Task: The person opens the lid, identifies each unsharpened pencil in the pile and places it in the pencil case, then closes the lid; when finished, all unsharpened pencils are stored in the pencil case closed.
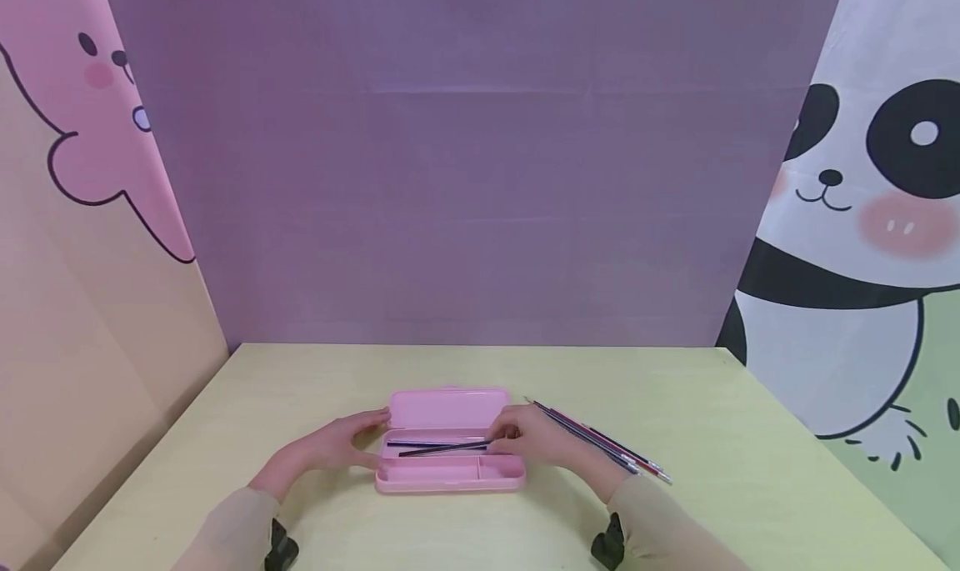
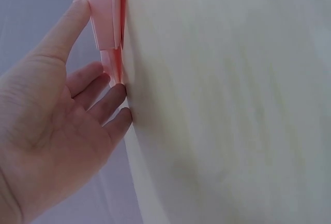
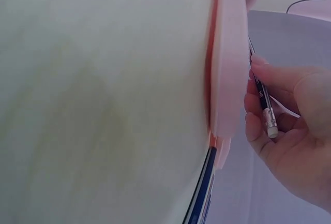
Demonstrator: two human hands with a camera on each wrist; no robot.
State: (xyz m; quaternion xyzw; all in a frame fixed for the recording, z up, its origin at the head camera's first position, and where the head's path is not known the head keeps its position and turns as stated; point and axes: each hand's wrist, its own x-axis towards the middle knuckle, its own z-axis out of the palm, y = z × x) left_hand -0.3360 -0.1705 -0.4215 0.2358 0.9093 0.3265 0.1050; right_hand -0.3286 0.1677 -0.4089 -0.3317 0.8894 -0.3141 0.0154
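Note:
A pink pencil case lies on the table with its lid folded back, away from the person. At its left end is the left hand; the thumb touches the case's side and the loosely spread fingers rest by the lid and tabletop. Between thumb and fingers, the right hand pinches a dark pencil near its white eraser end. This pencil slants over the case's rear compartment, its other end pointing left. Another dark pencil lies in that compartment, partly hidden by the held one.
Several pencils lie in a slanted bunch on the table, right of the case and partly behind the right forearm. A divider splits the case's front part. A purple panel stands at the table's back edge.

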